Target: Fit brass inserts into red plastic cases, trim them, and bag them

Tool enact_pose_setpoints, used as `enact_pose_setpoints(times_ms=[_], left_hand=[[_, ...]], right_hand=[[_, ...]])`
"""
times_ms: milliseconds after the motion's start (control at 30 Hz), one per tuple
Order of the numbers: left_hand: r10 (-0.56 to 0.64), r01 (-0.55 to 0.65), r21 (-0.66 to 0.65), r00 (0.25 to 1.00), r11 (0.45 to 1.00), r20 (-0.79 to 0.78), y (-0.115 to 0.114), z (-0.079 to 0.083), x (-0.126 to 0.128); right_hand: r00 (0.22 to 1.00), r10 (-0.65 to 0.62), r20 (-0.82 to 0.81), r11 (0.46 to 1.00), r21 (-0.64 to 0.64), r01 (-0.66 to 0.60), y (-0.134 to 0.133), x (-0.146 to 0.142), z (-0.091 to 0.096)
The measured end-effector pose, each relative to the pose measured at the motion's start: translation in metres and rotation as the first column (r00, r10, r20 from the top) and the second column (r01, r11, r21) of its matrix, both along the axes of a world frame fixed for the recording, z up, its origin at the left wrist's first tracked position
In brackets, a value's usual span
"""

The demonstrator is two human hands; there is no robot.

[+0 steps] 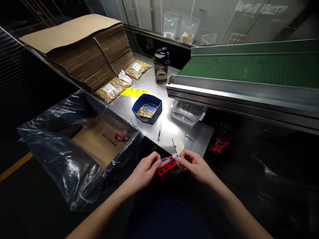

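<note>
A red part (167, 168) with dark rectangular openings hangs between my hands, inside or behind a clear plastic bag (165, 160). My left hand (147, 167) pinches the bag's left upper corner. Thumb and fingers of my right hand (193, 164) are closed on its right upper end. Just beyond my fingers, at the table's front edge, lies a cream-coloured rounded piece (178, 144). Near it are a slim cutter knife (159, 130) and a small metal tool (188, 137). A blue tray (156, 113) with many small gold-coloured pieces sits farther back.
Left of the table, a carton (93, 141) lined with dark plastic holds a red item (120, 137). Stacked cardboard (87, 59), bagged gold pieces (113, 89), yellow labels (134, 92) and a water bottle (161, 66) stand behind. A green conveyor (244, 69) runs at right.
</note>
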State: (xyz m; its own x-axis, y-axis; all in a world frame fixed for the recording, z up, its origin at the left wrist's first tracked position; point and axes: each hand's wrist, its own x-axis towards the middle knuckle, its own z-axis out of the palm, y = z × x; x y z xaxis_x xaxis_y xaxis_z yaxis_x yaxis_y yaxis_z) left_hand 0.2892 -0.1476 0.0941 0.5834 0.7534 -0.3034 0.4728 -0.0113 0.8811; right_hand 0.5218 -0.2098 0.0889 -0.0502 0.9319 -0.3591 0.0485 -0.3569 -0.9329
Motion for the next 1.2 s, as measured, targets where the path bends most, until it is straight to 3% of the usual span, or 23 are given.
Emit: enact_pose_setpoints(times_ms=[100,200,267,300,367,433,500,567,633,700,800,867,933,967,1067,1200], left_hand=[[0.008,0.000,-0.110,0.998,0.994,0.064,-0.012,-0.006,-0.003],[-0.026,0.064,-0.337,0.993,0.939,0.116,-0.027,-0.017,-0.005],[-0.040,0.067,-0.363,0.996,0.929,0.081,-0.038,-0.024,-0.006],[-0.029,0.040,-0.293,0.999,0.955,0.045,-0.044,-0.027,-0.007],[0.007,-0.007,-0.016,1.000,1.000,0.006,-0.053,-0.033,-0.008],[-0.016,0.004,0.274,0.999,0.962,0.043,-0.060,-0.038,-0.009],[-0.134,0.081,0.436,0.987,0.896,0.093,-0.064,-0.042,-0.008],[-0.217,0.138,0.495,0.970,0.858,0.107,-0.067,-0.045,-0.006],[-0.230,0.158,0.520,0.970,0.840,0.076,-0.069,-0.045,-0.006],[-0.219,0.165,0.582,0.976,0.796,0.022,-0.067,-0.040,-0.007],[-0.212,0.228,0.719,0.971,0.657,-0.114,-0.050,-0.022,-0.004],[-0.183,0.340,0.731,0.940,0.592,-0.289,-0.031,-0.003,0.002],[-0.226,0.466,0.628,0.876,0.623,-0.425,-0.011,0.017,0.007],[-0.267,0.481,0.557,0.866,0.677,-0.424,-0.002,0.027,0.008],[-0.301,0.411,0.363,0.897,0.836,-0.323,0.013,0.047,0.006],[-0.228,0.287,0.270,0.946,0.919,-0.230,0.021,0.050,0.003]], right_hand=[[0.978,-0.141,-0.157,0.990,-0.024,0.139,-0.009,-0.008,-0.007],[0.970,-0.065,-0.233,0.996,-0.073,0.049,-0.025,-0.019,-0.014],[0.967,-0.036,-0.252,0.992,-0.125,0.004,-0.038,-0.026,-0.019],[0.975,-0.056,-0.214,0.989,-0.143,0.025,-0.044,-0.030,-0.020],[0.991,-0.126,-0.045,0.985,-0.124,0.120,-0.055,-0.034,-0.021],[0.981,-0.177,0.084,0.983,-0.043,0.181,-0.064,-0.035,-0.020],[0.984,-0.158,0.087,0.987,0.052,0.154,-0.072,-0.034,-0.020],[0.993,-0.059,0.102,0.987,0.156,0.043,-0.079,-0.031,-0.021],[0.965,0.051,0.257,0.959,0.259,-0.120,-0.086,-0.028,-0.022],[0.897,0.059,0.438,0.917,0.331,-0.222,-0.087,-0.024,-0.020],[0.854,-0.048,0.517,0.910,0.374,-0.176,-0.075,-0.019,-0.006],[0.830,-0.067,0.554,0.931,0.335,-0.148,-0.059,-0.015,0.009],[0.802,-0.027,0.597,0.944,0.279,-0.176,-0.044,-0.012,0.023],[0.799,-0.008,0.601,0.946,0.264,-0.189,-0.038,-0.011,0.030],[0.829,-0.017,0.559,0.948,0.273,-0.165,-0.027,-0.010,0.042],[0.858,-0.139,0.494,0.955,0.298,-0.016,-0.015,-0.017,0.040]])
